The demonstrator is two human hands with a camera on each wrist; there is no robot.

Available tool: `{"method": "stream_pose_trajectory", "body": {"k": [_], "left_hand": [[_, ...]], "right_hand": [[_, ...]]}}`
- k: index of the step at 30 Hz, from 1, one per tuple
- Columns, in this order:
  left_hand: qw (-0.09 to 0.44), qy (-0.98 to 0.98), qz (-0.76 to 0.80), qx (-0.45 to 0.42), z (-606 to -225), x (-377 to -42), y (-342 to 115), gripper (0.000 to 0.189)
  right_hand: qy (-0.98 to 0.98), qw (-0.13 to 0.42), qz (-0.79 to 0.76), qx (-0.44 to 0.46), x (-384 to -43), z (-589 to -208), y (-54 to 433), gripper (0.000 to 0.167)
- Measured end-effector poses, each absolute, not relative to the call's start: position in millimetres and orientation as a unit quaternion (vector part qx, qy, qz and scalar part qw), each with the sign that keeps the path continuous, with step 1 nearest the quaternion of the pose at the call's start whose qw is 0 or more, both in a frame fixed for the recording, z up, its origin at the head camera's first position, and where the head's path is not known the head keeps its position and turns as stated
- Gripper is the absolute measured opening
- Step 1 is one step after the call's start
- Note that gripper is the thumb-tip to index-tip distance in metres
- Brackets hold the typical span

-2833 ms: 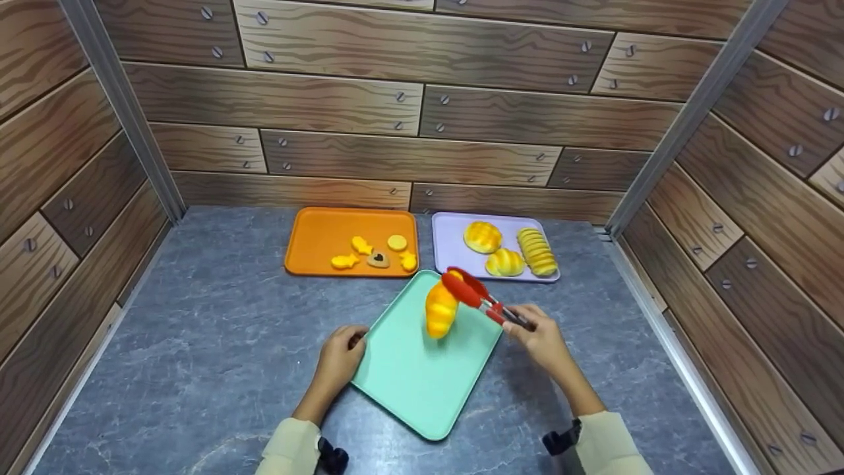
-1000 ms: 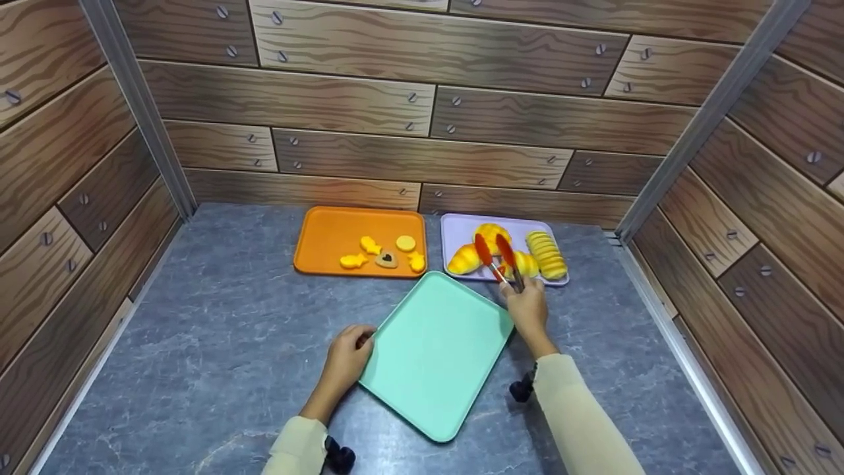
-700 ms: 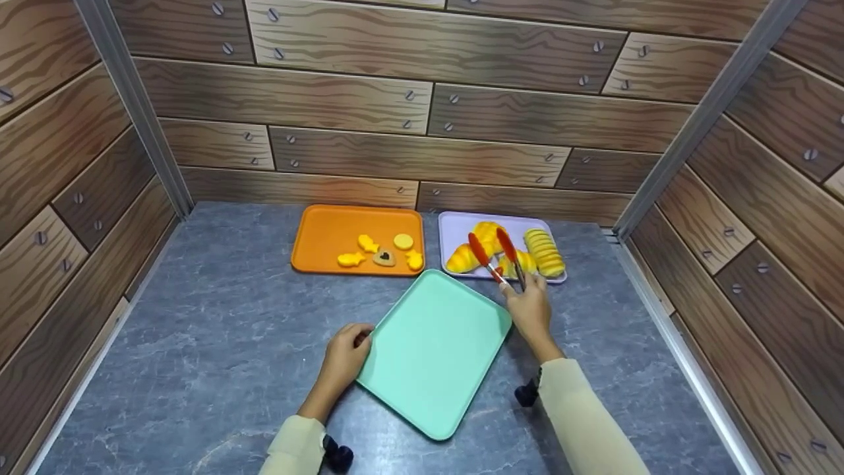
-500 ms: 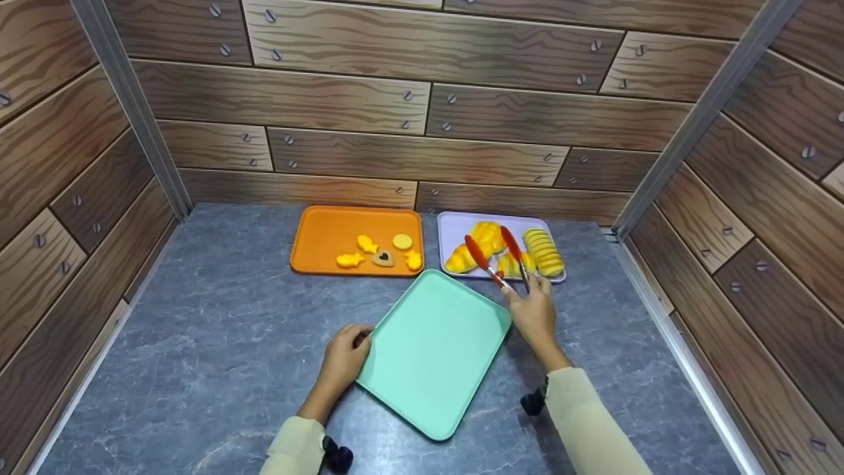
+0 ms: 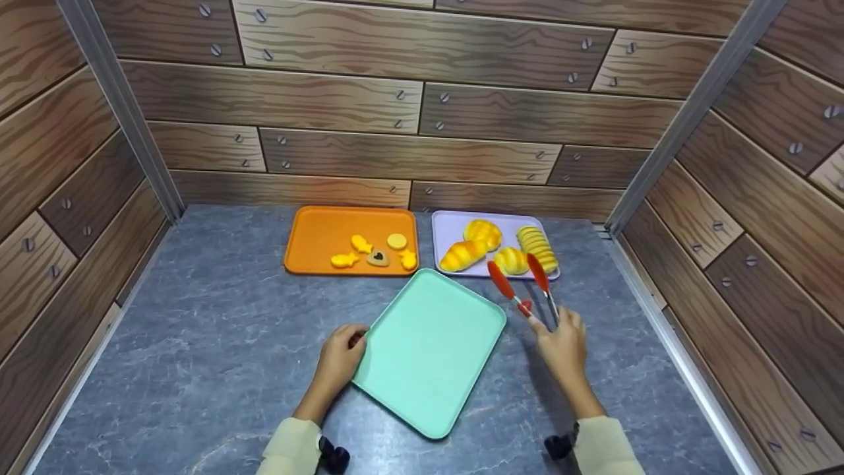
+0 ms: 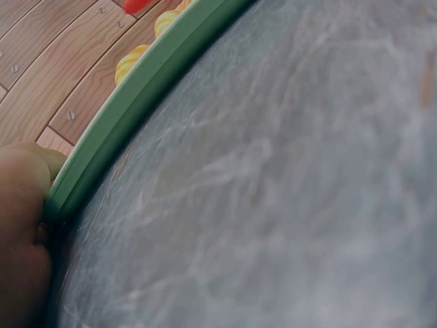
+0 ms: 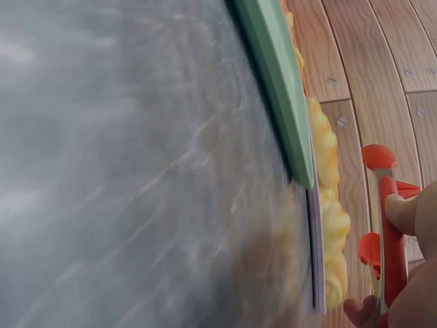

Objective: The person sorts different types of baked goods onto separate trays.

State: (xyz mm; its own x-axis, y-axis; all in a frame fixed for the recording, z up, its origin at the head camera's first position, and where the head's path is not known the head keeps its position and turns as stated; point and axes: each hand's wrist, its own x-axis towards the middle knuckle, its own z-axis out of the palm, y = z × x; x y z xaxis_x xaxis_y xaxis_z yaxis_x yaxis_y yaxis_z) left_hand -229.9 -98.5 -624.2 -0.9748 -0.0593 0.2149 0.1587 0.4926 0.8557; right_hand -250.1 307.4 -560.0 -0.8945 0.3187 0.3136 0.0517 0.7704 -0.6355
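Note:
My left hand (image 5: 341,353) grips the left edge of a mint-green tray (image 5: 428,356), which lies turned at an angle on the table with nothing on it. In my right hand (image 5: 562,346) is a pair of red-tipped tongs (image 5: 504,280); their arms are spread with nothing between them, in front of the lilac tray (image 5: 452,224). On that tray a croissant (image 5: 463,255) sits front left, against a round bun (image 5: 483,233). A smaller roll (image 5: 510,261) and a long ridged loaf (image 5: 537,249) are to its right. The right wrist view shows fingers around the tongs (image 7: 392,239).
Left of the lilac tray, an orange tray (image 5: 330,231) bears several small pieces, among them a fish-shaped biscuit (image 5: 344,260) and a heart-marked cookie (image 5: 378,258). Wood-patterned walls (image 5: 343,105) enclose the grey marbled table (image 5: 217,330) at the back and both sides.
The croissant, earlier held by the tongs over the mint tray, now lies on the lilac tray. The tongs have let go, spread and drawn back toward me and right. My left hand stays put.

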Motion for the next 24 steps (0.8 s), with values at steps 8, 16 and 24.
{"method": "stream_pose_trajectory", "body": {"k": [8, 16, 24], "left_hand": [[0.111, -0.858, -0.501, -0.03, -623.9, -229.3, -98.6, 0.018], [0.111, -0.859, -0.5, -0.027, -624.0, -230.5, -98.4, 0.018], [0.104, -0.86, -0.5, -0.027, -623.6, -229.9, -97.8, 0.019]], "right_hand": [[-0.917, 0.201, 0.322, -0.122, -229.5, -573.4, 329.0, 0.061], [-0.927, 0.189, 0.304, -0.114, -220.6, -586.6, 336.0, 0.06], [-0.933, 0.169, 0.296, -0.115, -222.8, -593.5, 334.4, 0.071]]}}
